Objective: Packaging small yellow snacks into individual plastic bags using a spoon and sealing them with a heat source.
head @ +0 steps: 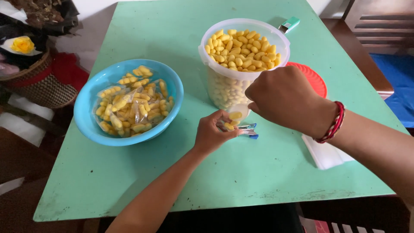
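The person's left hand (212, 134) was curled, fingers pinched on a small clear plastic packet (235, 116) that held a few pale yellow oval puffed snacks. The packet stood upright between the fingertips of both hands, its open top just under the right knuckles. The right hand (282, 98) was bent over the packet with its fingers closed down at the packet's top edge; whether it gripped the film or only pressed on it could not be told, since the fingertips were hidden beneath the hand. A red and white braided cord bracelet (333, 123) circled the right wrist.

Just below the left fingertips, touching or nearly touching them, lay a small blue and silver stapler (248, 130) on the pale green tabletop (258, 172).

Directly beyond the right knuckles stood a tall translucent plastic tub (224, 92), filled to the rim with loose yellow oval snacks (242, 49) of the same kind. A round red plastic lid (317, 82) lay behind the right hand, partly covered by it. A flat white rectangular tray (327, 155) lay under the right forearm.

Well apart from the left fingers, on their outer side, stood a round light blue plastic bowl (88, 110) holding filled clear packets of yellow snacks (129, 105). A small teal lighter-like object (290, 24) lay at the far edge of the table, past the tub.
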